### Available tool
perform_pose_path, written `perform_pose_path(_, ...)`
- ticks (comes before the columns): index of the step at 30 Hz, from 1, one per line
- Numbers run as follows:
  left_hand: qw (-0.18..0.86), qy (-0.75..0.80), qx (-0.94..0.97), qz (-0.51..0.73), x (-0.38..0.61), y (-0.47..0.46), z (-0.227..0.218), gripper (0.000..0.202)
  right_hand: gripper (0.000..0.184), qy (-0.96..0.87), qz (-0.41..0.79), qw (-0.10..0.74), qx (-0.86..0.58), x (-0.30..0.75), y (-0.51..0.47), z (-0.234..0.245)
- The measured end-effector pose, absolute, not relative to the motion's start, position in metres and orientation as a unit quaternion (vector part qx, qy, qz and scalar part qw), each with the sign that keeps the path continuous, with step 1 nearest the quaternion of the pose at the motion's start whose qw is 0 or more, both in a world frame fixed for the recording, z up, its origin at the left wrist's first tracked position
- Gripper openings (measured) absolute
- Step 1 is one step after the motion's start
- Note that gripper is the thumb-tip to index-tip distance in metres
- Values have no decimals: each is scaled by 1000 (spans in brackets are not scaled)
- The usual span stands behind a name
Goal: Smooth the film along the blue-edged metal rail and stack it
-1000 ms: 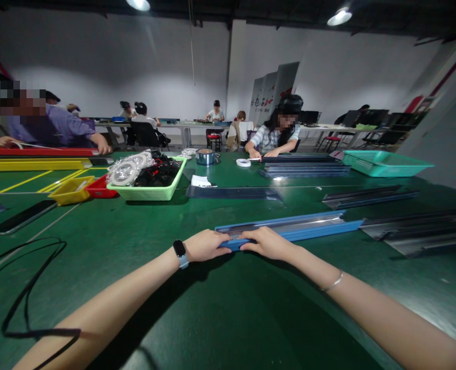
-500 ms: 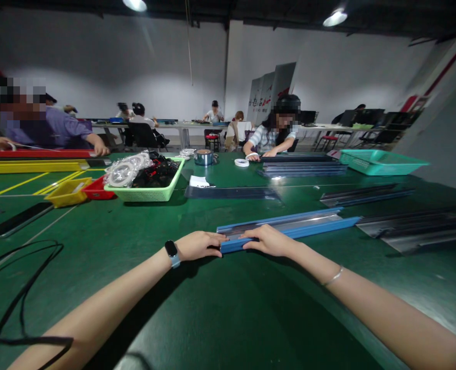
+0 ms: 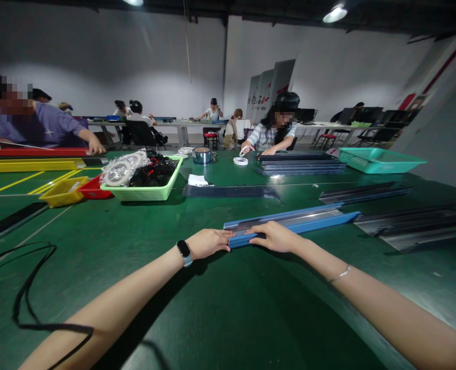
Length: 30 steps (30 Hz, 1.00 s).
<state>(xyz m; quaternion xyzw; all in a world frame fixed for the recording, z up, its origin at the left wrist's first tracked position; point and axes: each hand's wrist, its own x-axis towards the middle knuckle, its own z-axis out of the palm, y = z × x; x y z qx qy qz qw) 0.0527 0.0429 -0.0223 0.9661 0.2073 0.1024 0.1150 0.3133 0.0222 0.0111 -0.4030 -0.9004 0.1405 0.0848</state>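
A long blue channel-shaped strip (image 3: 320,222) with a clear, shiny inner face lies on the green table, slanting away to the right. At its near left end, my left hand (image 3: 208,242) pinches the corner, thumb below and fingers on top. My right hand (image 3: 276,237) grips the front blue wall a little further along, its fingers over the edge and its thumb against the outside. Dark grey channel strips (image 3: 424,228) lie beside the far end of the blue one. A flat, dark transparent strip (image 3: 231,192) rests beyond my hands.
A light green basket (image 3: 146,194) of black parts and wrapped tape rolls stands left, beside red (image 3: 95,188) and yellow trays (image 3: 64,192). A black cable (image 3: 27,288) crosses my left forearm. Across the table, one co-worker (image 3: 276,128) handles tape near stacked strips (image 3: 301,167); another sits left.
The near left end of the blue strip and both my hands have shifted slightly right and away from me. Across the table, the co-worker's hand has lifted a white tape ring.
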Motion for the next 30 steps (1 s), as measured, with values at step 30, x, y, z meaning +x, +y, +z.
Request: perform_pose_path(30,91,217,957,170,117,70,-51,33,41,-856,-182,145,-463,265,51,-26)
